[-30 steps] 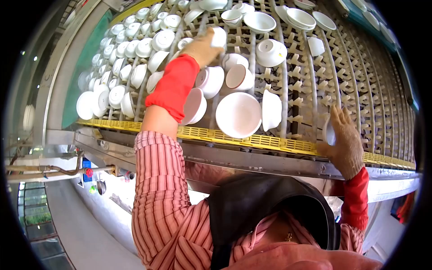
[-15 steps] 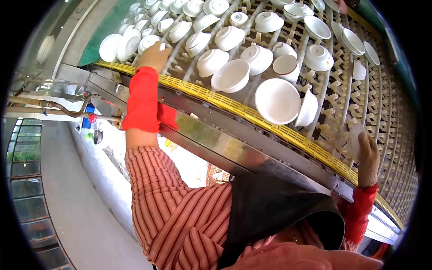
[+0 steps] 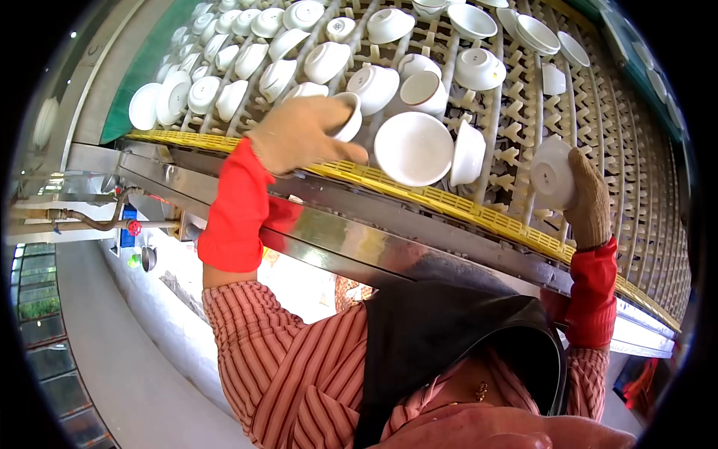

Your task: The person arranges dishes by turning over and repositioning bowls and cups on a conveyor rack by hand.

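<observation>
My left hand [image 3: 299,136], in a tan glove, is at the belt's near edge with thumb and fingers apart around a white bowl [image 3: 350,118]; its fingertips are beside the bowl's rim, with no closed grip visible. At the right, my gloved right hand [image 3: 589,196] holds a white bowl [image 3: 551,172] by its side, its base facing the camera. Between the hands, a large white bowl [image 3: 413,149] stands with its inside showing, and another bowl [image 3: 467,153] leans on its side. A brown-rimmed cup [image 3: 422,91] sits just behind them.
Several rows of white bowls and plates rest on the pegged conveyor belt [image 3: 516,153]. A yellow slotted strip [image 3: 449,203] and a metal rail [image 3: 359,241] run along its near edge. Green side panels flank the belt. Pipes with a red valve [image 3: 134,227] are at the left.
My left hand went from the bowls farther back to the belt's near left, then right to the bowl there. My right hand has raised its bowl and turned the base to the camera.
</observation>
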{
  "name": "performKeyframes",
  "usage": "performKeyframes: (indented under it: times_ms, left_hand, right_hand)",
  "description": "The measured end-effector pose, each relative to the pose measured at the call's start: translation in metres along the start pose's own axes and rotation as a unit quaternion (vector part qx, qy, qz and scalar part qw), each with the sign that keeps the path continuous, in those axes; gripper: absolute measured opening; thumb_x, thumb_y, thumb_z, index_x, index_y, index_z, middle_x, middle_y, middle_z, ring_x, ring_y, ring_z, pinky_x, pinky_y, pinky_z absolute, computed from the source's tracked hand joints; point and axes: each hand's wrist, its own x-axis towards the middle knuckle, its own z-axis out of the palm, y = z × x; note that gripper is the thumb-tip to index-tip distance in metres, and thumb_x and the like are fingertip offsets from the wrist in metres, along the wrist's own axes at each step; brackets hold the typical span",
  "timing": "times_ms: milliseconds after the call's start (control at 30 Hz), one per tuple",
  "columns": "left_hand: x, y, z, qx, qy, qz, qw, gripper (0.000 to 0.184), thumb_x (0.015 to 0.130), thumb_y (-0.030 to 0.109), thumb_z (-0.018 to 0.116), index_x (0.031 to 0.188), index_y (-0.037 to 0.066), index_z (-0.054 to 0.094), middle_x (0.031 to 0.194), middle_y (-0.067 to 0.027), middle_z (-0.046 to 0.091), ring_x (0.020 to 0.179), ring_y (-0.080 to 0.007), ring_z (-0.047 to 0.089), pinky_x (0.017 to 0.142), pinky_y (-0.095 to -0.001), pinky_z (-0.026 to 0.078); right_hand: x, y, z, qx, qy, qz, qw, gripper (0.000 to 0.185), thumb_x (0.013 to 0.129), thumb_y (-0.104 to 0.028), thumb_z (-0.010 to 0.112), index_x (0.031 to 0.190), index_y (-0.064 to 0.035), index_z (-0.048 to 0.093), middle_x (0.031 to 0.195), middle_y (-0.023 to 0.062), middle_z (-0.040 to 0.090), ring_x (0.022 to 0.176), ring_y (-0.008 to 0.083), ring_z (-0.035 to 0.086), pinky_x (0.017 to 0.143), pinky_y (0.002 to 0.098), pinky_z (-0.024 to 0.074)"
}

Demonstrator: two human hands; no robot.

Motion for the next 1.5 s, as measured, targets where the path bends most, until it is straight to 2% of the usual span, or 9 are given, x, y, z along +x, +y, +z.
performKeyframes:
  times_ms: [167,233,300,500,600,800,933,1167,1500]
  left_hand:
    - [0.002,0.002,0.021,0.023,0.036,-0.134,0.990,0.041,0.100,0.038,0.075,0.125,0.005,0.074,0.117,-0.0189,0.078,0.109,-0.0413,0.072,0.094,-0.0482,0.058]
    - [-0.002,-0.026,0.018,0.083,0.213,0.032,0.973,0.034,0.100,0.028,0.074,0.128,0.008,0.074,0.117,-0.0146,0.079,0.107,-0.0401,0.073,0.093,-0.0467,0.059]
    - [-0.004,-0.016,-0.013,0.018,0.153,-0.131,0.979,0.037,0.099,0.016,0.070,0.136,0.014,0.074,0.118,-0.0091,0.081,0.111,-0.0354,0.075,0.095,-0.0417,0.059]
    - [0.024,0.003,-0.007,-0.301,0.312,-0.288,0.854,0.053,0.106,0.047,0.063,0.117,-0.002,0.082,0.112,-0.0086,0.083,0.094,-0.0154,0.078,0.084,-0.0313,0.061]
    - [0.054,-0.028,-0.005,-0.295,0.363,-0.285,0.837,0.054,0.108,0.049,0.061,0.121,0.000,0.080,0.112,-0.0164,0.082,0.097,-0.0239,0.078,0.089,-0.0394,0.061]
    - [0.124,-0.054,-0.013,-0.185,0.434,-0.241,0.848,0.062,0.118,0.046,0.049,0.111,-0.009,0.075,0.097,-0.0206,0.078,0.092,-0.0272,0.072,0.084,-0.0446,0.055]
    - [0.166,-0.114,0.029,0.197,0.202,-0.325,0.902,0.045,0.115,0.039,0.044,0.130,0.009,0.075,0.131,-0.0230,0.077,0.119,-0.0441,0.074,0.100,-0.0538,0.057]
    - [0.126,0.002,0.022,0.151,0.048,-0.357,0.921,0.067,0.101,0.063,0.066,0.136,0.007,0.074,0.133,-0.0236,0.077,0.121,-0.0463,0.072,0.103,-0.0549,0.055]
    - [0.098,0.028,0.058,0.262,0.068,-0.307,0.913,0.056,0.099,0.034,0.075,0.150,0.017,0.059,0.118,-0.0226,0.078,0.108,-0.0451,0.077,0.087,-0.0576,0.059]
  right_hand:
    - [-0.010,0.025,-0.019,-0.381,0.029,-0.211,0.900,0.055,0.101,-0.006,0.075,0.154,-0.0040,0.061,0.134,0.0227,0.074,0.117,0.0332,0.074,0.098,0.0425,0.0628]
    - [-0.009,0.018,-0.016,-0.199,0.044,-0.067,0.977,0.049,0.110,-0.016,0.073,0.156,-0.0044,0.060,0.132,0.0204,0.075,0.114,0.0275,0.075,0.096,0.0397,0.0628]
    - [-0.002,0.005,-0.007,0.217,0.068,0.255,0.940,0.049,0.109,-0.016,0.074,0.154,-0.0030,0.061,0.131,0.0213,0.075,0.116,0.0275,0.075,0.098,0.0395,0.0621]
    - [-0.006,0.016,-0.019,-0.326,0.012,-0.110,0.939,0.059,0.094,-0.011,0.086,0.147,0.0029,0.064,0.132,0.0252,0.076,0.120,0.0424,0.075,0.102,0.0453,0.0615]
    - [0.013,0.013,-0.013,0.121,0.025,0.004,0.992,0.069,0.094,-0.009,0.089,0.156,-0.0026,0.059,0.139,0.0241,0.074,0.125,0.0365,0.075,0.104,0.0439,0.0622]
    - [0.026,0.002,-0.017,-0.348,0.051,-0.223,0.909,0.084,0.084,-0.003,0.095,0.159,-0.0054,0.057,0.141,0.0260,0.073,0.129,0.0422,0.073,0.105,0.0475,0.0622]
    - [0.015,0.030,-0.015,-0.326,0.038,-0.173,0.929,0.083,0.079,0.003,0.093,0.155,-0.0053,0.061,0.142,0.0244,0.073,0.130,0.0434,0.072,0.108,0.0491,0.0605]
    - [0.012,0.047,-0.039,-0.326,0.060,-0.173,0.927,0.069,0.093,-0.011,0.089,0.155,0.0002,0.060,0.139,0.0232,0.074,0.125,0.0358,0.074,0.104,0.0455,0.0627]
    - [0.116,-0.028,0.061,0.033,-0.098,-0.112,0.988,0.042,0.108,-0.024,0.076,0.140,0.0015,0.065,0.131,0.0181,0.075,0.143,0.0286,0.063,0.118,0.0417,0.0565]
